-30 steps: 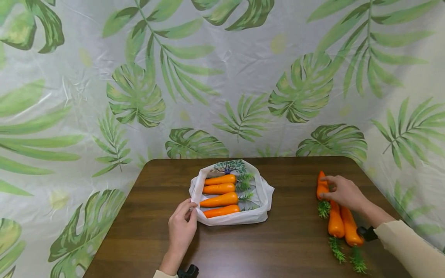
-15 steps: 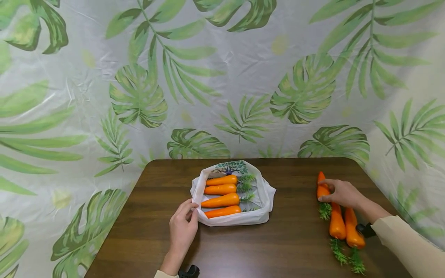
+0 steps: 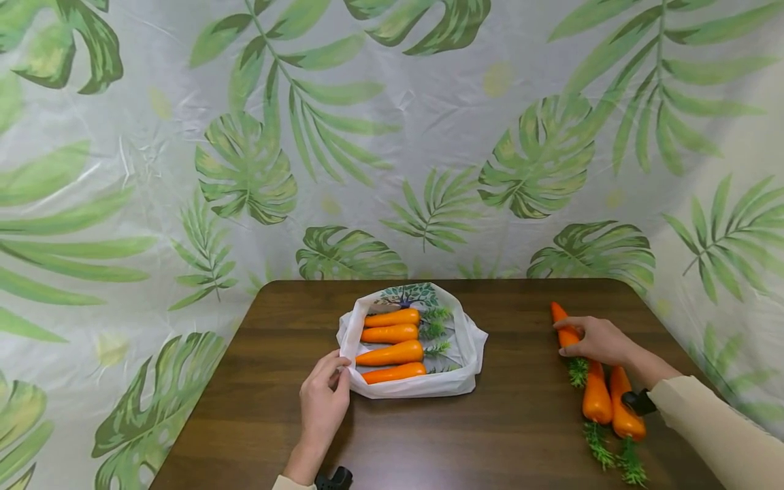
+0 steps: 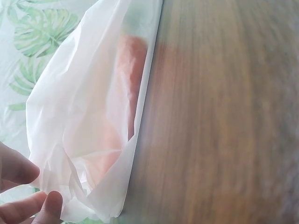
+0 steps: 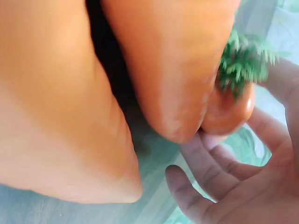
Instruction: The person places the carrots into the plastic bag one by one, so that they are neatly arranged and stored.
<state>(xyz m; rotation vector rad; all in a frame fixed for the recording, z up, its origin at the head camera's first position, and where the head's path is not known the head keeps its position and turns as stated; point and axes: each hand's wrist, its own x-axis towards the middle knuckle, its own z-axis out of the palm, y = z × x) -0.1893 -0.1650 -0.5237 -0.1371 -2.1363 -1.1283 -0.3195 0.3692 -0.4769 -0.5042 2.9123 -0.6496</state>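
Note:
My left hand pinches the near left rim of a white bag between thumb and fingers. The bag lies with its mouth spread. Inside it, several orange carrots lie side by side, their green tops to the right. At the right of the table, my right hand grips a carrot by its sides, thumb on the near side; its tip points away and slightly left. Two more carrots, one and another, lie below that hand, tops toward me. In the right wrist view they partly cover the held carrot.
The dark wooden table has rounded far corners. Behind it hangs a leaf-patterned sheet. A black strap camera sits on each wrist, the right one close over the outer loose carrot.
The carrot in my right hand has turned, its tip swinging left and its green top slightly right. My right hand has shifted a little with it. The left hand stays at the bag's rim.

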